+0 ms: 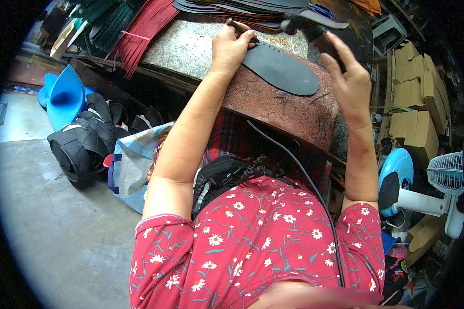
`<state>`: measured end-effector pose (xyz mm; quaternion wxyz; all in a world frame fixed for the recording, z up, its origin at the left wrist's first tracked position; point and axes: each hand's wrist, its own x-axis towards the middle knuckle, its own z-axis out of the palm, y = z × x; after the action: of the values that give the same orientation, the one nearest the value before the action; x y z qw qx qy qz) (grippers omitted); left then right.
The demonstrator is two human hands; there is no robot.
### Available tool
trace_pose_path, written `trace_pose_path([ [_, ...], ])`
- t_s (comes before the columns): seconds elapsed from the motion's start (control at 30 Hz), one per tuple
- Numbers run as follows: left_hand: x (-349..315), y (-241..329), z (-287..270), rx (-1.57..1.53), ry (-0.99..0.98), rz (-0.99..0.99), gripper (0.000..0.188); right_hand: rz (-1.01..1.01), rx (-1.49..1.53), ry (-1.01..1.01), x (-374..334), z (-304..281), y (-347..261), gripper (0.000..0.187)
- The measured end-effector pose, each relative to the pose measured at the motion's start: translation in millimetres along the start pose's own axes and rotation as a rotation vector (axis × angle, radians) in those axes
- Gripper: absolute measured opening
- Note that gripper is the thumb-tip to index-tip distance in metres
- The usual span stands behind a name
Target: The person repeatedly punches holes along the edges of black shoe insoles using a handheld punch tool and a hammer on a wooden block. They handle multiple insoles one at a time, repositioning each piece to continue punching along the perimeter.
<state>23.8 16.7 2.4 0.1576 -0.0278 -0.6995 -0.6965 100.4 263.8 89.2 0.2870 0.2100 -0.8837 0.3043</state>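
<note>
A dark grey shoe sole lies on a reddish-brown rough pad at the bench's near edge. Small holes run along its far edge. My left hand is closed on a dark rod-shaped punch, whose lower end meets the sole's left end; the tip is hidden by my fingers. Raised to the right of the sole, my right hand grips a hammer by its dark handle. The hammer head is up and apart from the punch.
Bundled red strips and stacked dark sheets lie along the bench's far side. A curved blade rests behind the hammer. Cardboard boxes and a white fan stand at right; black rolls sit on the floor at left.
</note>
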Motion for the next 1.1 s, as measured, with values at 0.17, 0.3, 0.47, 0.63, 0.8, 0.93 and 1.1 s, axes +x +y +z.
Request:
trace_pose_path([
  [0.17, -6, 10, 4, 0.512, -0.047, 0.27, 0.015, -0.091, 0.222, 0.128, 10, -27, -31, 0.044],
  [0.3, -14, 17, 17, 0.89, -0.108, 0.593, 0.016, -0.115, -0.088, -0.064, -2, 4, -19, 0.042],
  [0.47, -7, 11, 11, 0.016, 0.042, -0.068, 0.013, 0.097, -0.029, 0.024, -18, 7, 18, 0.043],
  [0.63, -5, 4, 8, 0.132, -0.075, 0.064, 0.013, -0.063, 0.088, 0.074, -8, -27, -2, 0.041],
  [0.8, -14, 14, 17, 0.658, -0.123, 0.48, 0.017, -0.211, 0.13, 0.209, -11, -20, -20, 0.039],
  [0.93, -18, 13, 26, 0.73, -0.034, 0.538, 0.018, 0.048, 0.001, -0.007, -22, 6, 2, 0.041],
  [1.1, -8, 2, 17, -0.039, -0.117, -0.026, 0.011, 0.103, 0.043, 0.021, -21, -14, 11, 0.041],
])
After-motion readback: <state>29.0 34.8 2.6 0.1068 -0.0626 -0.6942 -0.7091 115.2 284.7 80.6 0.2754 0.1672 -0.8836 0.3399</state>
